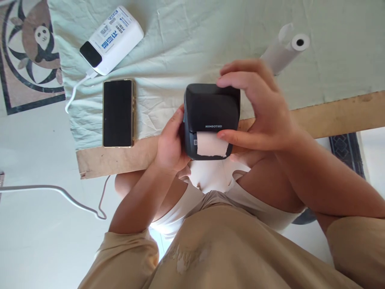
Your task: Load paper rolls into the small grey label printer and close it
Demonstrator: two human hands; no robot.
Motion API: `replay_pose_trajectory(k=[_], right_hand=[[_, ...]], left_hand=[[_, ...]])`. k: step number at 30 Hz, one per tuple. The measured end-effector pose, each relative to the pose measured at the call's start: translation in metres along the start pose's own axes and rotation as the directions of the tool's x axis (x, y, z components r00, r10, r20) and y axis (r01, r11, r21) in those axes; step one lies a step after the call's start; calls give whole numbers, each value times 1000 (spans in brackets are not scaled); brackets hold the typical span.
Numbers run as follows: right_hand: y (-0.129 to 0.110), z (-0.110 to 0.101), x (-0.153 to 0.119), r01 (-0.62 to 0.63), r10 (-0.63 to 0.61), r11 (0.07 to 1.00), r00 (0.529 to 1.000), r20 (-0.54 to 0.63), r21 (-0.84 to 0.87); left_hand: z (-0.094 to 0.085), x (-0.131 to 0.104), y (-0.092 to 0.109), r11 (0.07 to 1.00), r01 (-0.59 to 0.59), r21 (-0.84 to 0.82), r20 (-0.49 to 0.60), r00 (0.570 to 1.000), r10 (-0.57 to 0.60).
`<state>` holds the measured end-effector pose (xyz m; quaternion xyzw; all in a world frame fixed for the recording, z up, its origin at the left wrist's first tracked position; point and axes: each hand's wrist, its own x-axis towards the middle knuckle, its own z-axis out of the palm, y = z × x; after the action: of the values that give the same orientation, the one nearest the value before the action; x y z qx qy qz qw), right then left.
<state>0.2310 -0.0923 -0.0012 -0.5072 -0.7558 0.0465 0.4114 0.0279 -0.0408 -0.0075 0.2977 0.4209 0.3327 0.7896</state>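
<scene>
A black label printer (212, 106) is held over the front edge of the table, above my lap. A strip of white paper (212, 144) with a ragged end sticks out of its slot. My left hand (173, 144) grips the printer's left side, with the thumb up along the edge. Fingers of my right hand (261, 108) touch the printer's upper right corner, and the thumb lies on the paper near the slot. Between thumb and fingers there is a wide gap. The printer's underside is hidden.
On the green cloth (174, 40) lie a dark-screened phone (118, 113) at the left, a white power bank (116, 38) with a white cable (73, 94) behind it, and a paper roll (281, 50) at the back right. A wooden edge (339, 114) runs along the front.
</scene>
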Motion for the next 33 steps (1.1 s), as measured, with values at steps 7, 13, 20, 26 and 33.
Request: replay_pose_trajectory(k=[7,13,20,26,33], right_hand=[[-8,5,6,-94,12,981,903,-430,-170],[-11,6,8,-190,112,941,956,-270,-281],[-33,-5,5,-204,301,863,943,146,-462],[-39,-15,13,-298,489,835,787,376,-463],[-33,-21,9,-441,426,897,859,285,-11]], left_hand=[[-13,-4,-5,990,-121,67,179,978,107],[-11,-4,-5,989,-139,50,180,975,128],[-11,-3,-1,996,-87,33,275,959,74],[-10,-4,1,995,-84,51,257,964,68],[-10,-6,-3,992,-111,61,223,970,95]])
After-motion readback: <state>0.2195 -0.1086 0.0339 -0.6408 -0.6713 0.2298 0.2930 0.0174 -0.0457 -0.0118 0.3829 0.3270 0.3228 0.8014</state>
